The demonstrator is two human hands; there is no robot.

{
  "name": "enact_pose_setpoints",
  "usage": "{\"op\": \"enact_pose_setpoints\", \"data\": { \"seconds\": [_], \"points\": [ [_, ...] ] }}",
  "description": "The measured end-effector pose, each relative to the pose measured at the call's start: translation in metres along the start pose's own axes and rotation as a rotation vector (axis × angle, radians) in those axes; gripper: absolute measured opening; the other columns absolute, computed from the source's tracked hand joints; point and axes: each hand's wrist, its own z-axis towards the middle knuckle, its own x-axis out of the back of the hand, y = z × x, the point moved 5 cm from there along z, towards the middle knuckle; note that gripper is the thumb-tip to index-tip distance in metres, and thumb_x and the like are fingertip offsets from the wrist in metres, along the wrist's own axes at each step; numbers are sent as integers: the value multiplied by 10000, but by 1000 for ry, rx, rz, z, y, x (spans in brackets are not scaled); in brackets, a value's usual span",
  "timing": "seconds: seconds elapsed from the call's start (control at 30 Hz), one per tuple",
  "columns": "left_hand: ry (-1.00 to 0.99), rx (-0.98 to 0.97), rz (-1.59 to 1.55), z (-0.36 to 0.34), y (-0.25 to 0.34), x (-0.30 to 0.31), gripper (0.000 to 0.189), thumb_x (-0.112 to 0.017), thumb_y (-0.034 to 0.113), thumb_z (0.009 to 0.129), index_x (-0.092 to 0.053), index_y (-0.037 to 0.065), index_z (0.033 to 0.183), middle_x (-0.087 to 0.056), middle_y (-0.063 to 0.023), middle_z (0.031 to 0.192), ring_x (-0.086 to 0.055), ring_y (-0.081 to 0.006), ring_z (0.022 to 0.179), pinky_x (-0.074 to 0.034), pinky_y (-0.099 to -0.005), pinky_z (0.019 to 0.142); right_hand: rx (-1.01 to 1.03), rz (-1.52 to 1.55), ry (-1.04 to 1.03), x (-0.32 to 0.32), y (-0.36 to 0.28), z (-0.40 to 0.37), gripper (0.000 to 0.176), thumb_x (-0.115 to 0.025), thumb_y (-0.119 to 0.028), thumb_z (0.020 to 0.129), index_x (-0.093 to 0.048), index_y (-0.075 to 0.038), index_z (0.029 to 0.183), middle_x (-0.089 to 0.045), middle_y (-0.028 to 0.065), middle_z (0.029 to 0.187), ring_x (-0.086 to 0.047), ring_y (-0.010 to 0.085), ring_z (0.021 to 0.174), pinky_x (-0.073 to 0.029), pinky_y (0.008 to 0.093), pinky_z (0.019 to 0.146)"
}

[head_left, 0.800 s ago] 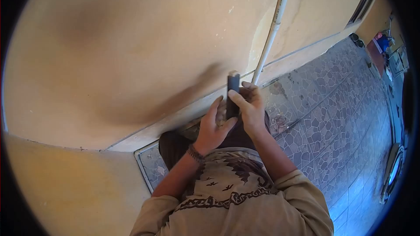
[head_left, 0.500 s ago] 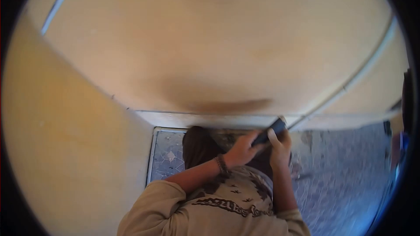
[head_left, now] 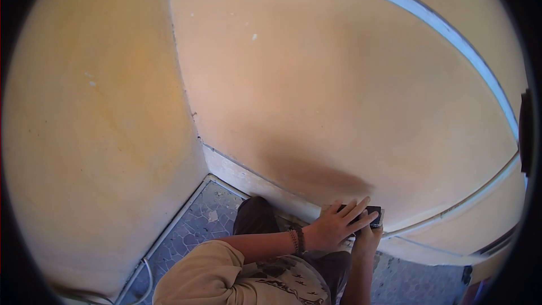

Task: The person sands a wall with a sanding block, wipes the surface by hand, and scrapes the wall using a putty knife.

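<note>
A small dark flat device (head_left: 371, 213), like a phone, is held in front of my body close to the yellow wall. My left hand (head_left: 337, 224) lies over it with fingers stretched across its face. My right hand (head_left: 367, 237) grips it from below, mostly hidden behind the left hand. A beaded band sits on my left wrist (head_left: 297, 240). My beige printed shirt (head_left: 237, 274) fills the bottom of the view.
I stand in a corner where two yellow walls (head_left: 316, 79) meet. A pale skirting strip (head_left: 248, 181) runs along the base. A white pipe (head_left: 451, 39) crosses the right wall. Patterned stone tiles (head_left: 192, 229) cover the floor, with a thin cable (head_left: 145, 274) at the left.
The view has swung left toward the corner. Both hands with the dark device have dropped lower and to the right in the picture; my left fingers now spread across it.
</note>
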Motion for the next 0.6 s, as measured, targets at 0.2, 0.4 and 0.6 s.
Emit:
{"op": "enact_pose_setpoints", "data": {
  "seconds": [0.2,0.4,0.6],
  "points": [
    [94,16,84,-2,-31,18,627,-601,202,846,-433,181,1450,-510,-192,1318,-569,-276,1064,-468,-364,865,152,-168,-218,-26,-24,14,301,-630,-204,966,-541,7,1161,-614,57,1014,-584,130,921,-494,289,812],
    [229,-42,107,19,-43,39,628,-637,263,831,-469,153,1426,-518,-209,1302,-564,-333,1045,-507,-384,803,281,-21,-458,-36,-48,23,412,-696,-259,922,-526,2,1192,-607,66,1053,-588,152,971,-491,306,837],
    [220,-161,417,99,-42,99,673,-647,271,822,-463,101,1447,-484,-229,1387,-540,-349,1070,-482,-457,856,316,-179,-375,20,-47,23,305,-714,-119,899,-544,-14,1129,-630,42,940,-597,117,879,-485,287,813]
  ]
}}
